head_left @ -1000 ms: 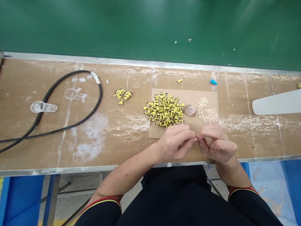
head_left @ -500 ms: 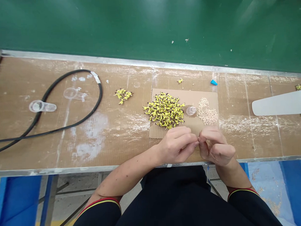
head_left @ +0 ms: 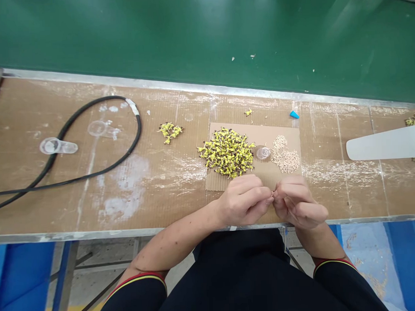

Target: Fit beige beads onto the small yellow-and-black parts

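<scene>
My left hand [head_left: 243, 201] and my right hand [head_left: 297, 202] meet at the fingertips above the near edge of a cardboard sheet [head_left: 274, 131]. Both pinch a tiny piece [head_left: 272, 197], too small to identify. Just beyond my left hand lies a heap of small yellow-and-dark parts [head_left: 227, 152]. Beyond my right hand is a pile of beige beads [head_left: 285, 158]. Between the two piles stands a small clear plastic dish [head_left: 263, 153].
A black cable [head_left: 137, 130] loops across the brown work surface at left, near clear plastic scoops [head_left: 50, 146]. A small yellow cluster [head_left: 169, 132] and a blue wedge [head_left: 294, 114] lie nearby. A white blade-shaped piece [head_left: 386, 143] lies at right. A green belt [head_left: 189, 33] runs behind.
My fingertips stay together, with small shifts in finger position. The whole scene has drifted slightly in view; the piles and dish have not moved on the sheet.
</scene>
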`<state>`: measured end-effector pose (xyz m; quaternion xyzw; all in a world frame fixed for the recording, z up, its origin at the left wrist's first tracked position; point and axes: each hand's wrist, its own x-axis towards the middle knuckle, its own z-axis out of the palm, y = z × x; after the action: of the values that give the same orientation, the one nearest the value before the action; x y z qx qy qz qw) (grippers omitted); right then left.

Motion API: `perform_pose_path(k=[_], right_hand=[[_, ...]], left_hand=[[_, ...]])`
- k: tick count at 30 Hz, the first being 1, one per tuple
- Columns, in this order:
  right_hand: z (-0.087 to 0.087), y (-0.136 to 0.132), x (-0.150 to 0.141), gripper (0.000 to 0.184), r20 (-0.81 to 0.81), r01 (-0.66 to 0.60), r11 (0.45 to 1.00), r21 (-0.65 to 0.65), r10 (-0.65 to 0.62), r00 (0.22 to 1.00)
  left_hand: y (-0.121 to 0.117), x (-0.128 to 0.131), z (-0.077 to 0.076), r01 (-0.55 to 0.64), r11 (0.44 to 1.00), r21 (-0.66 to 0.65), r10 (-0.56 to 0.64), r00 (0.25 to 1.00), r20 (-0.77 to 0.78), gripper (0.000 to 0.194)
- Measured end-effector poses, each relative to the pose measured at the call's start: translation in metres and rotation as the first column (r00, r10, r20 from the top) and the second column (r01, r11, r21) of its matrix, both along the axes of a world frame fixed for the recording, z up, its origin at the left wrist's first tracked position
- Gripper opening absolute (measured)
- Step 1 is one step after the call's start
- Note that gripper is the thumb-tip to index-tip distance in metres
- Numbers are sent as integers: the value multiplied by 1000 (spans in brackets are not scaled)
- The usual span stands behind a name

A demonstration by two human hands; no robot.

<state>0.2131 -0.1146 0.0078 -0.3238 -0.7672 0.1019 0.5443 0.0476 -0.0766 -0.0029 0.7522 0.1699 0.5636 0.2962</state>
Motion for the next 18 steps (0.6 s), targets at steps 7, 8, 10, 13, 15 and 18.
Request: perform_pose_path(k=[7,8,10,13,15,18], right_hand=[[0,-1,6,47,59,32,999,20,-33,998],[2,-1,6,46,71,35,999,9,-36,997],[4,-1,6,45,90,29,1000,-5,-29,995],[5,-1,5,44,110,10,1000,-15,-9,994],[4,-1,4,42,120,-6,1000,-22,8,993],[2,-1,2,39,114,-24,1000,-16,26,993]], left_hand=[[5,-3,-1,22,999,43,-20,999,-49,8],[6,-4,0,27,998,54,-23,998,-58,8],[7,-5,1,33,997,70,-28,997,-76,8],[9,-6,3,40,996,82,-31,994,-103,10],[9,-6,5,41,996,85,-31,992,-119,11],[9,-6,6,41,996,85,-31,992,-121,11]])
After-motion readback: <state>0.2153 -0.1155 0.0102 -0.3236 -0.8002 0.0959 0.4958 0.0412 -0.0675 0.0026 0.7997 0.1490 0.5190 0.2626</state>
